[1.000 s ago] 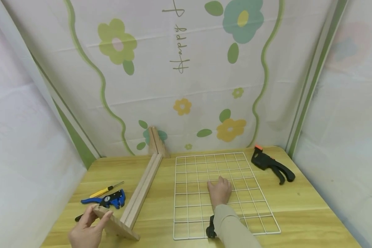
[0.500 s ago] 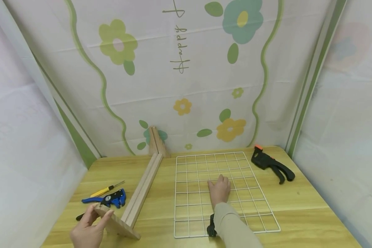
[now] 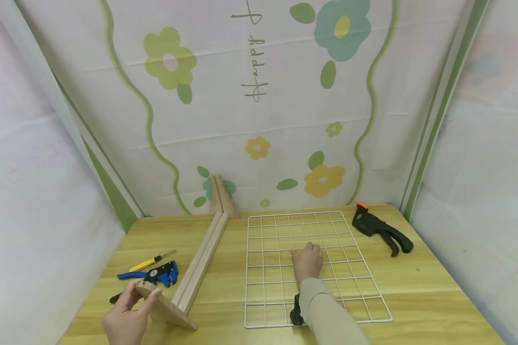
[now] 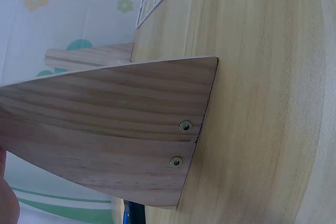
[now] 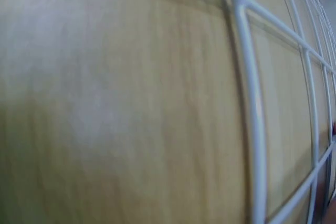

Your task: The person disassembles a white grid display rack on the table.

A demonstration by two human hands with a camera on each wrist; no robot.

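My left hand [image 3: 127, 318] pinches the narrow top of a tapered wooden end board [image 3: 172, 311], thumb on one side and fingers on the other. That board belongs to a wooden stand, whose grooved rail [image 3: 202, 263] runs back to a second, split end piece [image 3: 222, 196]. In the left wrist view the end board [image 4: 115, 124] stands on the table and shows two metal bolt heads [image 4: 185, 126]. My right hand [image 3: 308, 262] grips wires in the middle of a white wire grid panel [image 3: 263, 283] lying flat. The right wrist view shows mostly grid wires [image 5: 255, 114]; the hand is barely visible.
Left of the stand lie a yellow screwdriver [image 3: 146, 264] and a blue-and-black wire stripper [image 3: 155, 274]; a black handle tip [image 3: 114, 298] shows beside the left hand. A black clamp with an orange tip [image 3: 377, 227] lies at the back right. Printed curtains enclose the wooden table [image 3: 427, 297].
The head view has shifted slightly, so the scene sits a little further right. Both hands keep their places on the end board and the grid panel.
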